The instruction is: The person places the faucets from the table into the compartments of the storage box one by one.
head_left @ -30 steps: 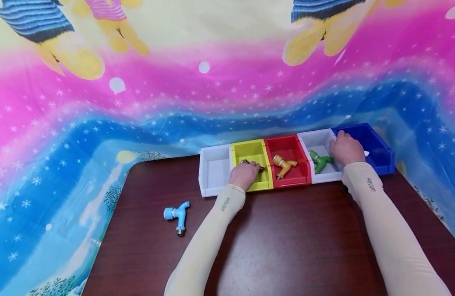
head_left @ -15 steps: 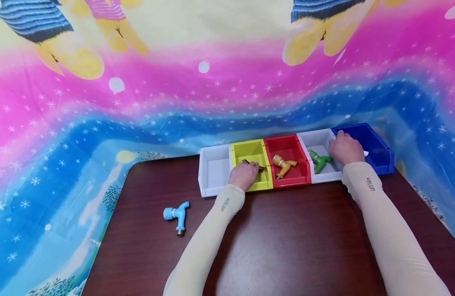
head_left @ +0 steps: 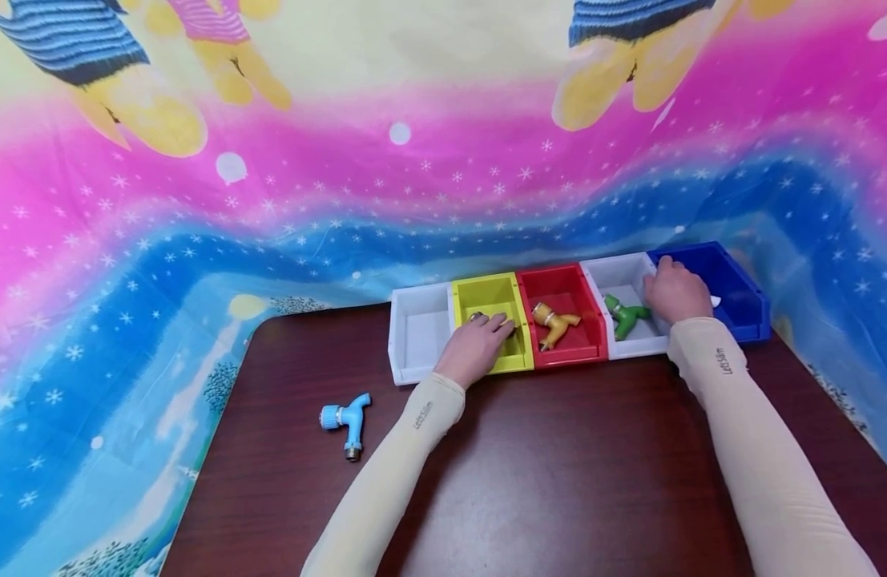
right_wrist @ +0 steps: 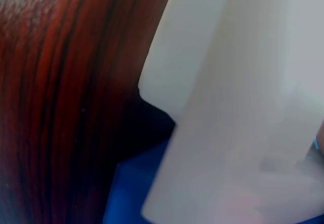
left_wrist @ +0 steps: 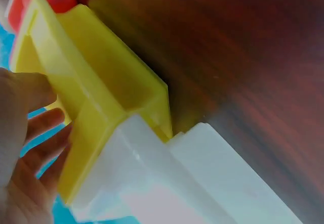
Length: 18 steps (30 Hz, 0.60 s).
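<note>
In the head view my left hand (head_left: 472, 350) reaches over the yellow bin (head_left: 485, 287), its fingers extended above a dark metallic fitting (head_left: 476, 317) that they partly cover. The left wrist view shows the fingers (left_wrist: 43, 153) loosely spread beside the yellow bin's wall. My right hand (head_left: 677, 292) is bent over the wall between the right white bin (head_left: 616, 268) and the blue bin (head_left: 755, 308). A small white piece (head_left: 715, 301) shows beside that hand; its grasp is hidden. A green faucet (head_left: 626, 316) lies in the right white bin, a yellow faucet (head_left: 555, 324) in the red bin (head_left: 551, 278).
A light blue faucet (head_left: 349, 422) lies on the dark wooden table (head_left: 558, 465), left of my left forearm. The left white bin (head_left: 421, 332) ends the joined row. A patterned cloth (head_left: 328, 176) hangs behind the table.
My left hand's fingers have straightened from a curled grip around the dark fitting, and its wrist has shifted slightly left and toward me. The right hand stays in place.
</note>
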Motion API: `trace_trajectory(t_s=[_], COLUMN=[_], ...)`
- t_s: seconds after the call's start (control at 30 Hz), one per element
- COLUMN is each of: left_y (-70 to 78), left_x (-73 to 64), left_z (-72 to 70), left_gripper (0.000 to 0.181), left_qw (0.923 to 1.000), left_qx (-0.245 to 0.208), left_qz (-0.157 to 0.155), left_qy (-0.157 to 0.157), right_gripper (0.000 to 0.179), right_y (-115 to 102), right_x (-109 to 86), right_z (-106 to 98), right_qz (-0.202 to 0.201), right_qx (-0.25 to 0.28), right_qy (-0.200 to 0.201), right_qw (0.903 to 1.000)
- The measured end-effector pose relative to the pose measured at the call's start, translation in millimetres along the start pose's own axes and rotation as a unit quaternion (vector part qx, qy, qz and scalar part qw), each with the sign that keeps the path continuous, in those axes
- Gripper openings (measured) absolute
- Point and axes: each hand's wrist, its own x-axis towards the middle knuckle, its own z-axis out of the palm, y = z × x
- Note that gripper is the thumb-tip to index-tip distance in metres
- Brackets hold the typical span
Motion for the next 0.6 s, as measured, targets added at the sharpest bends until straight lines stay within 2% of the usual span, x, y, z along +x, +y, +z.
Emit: trace_trajectory(t_s=[0.17,0.3,0.47,0.6], left_y=[-5.1,-17.9,-45.7,-69.2], left_x=[-32.0,-71.2,-127.3,-170.9], left_z=[-16.8,-28.3,-36.3,-37.0], left_gripper=[0.046,0.053,0.056,0.056], left_qw=[0.9987,0.9974,0.995,0.9909], left_qx=[0.001,0.001,0.016,0.005], left_qz=[0.014,0.004,-0.036,-0.088], left_qy=[0.048,0.072,0.092,0.101], right_gripper=[0.07,0.069,0.072,0.073], right_y=[-1,-2,-2,-2], right_x=[0.7,1.3,0.1,-1.4], right_z=[-2,-2,-2,-2], right_qz=[0.0,0.003,0.008,0.011], right_qx=[-0.002,-0.003,0.002,0.006], right_qy=[-0.003,-0.003,-0.008,-0.011], right_qw=[1.0,1.0,0.9999,0.9999])
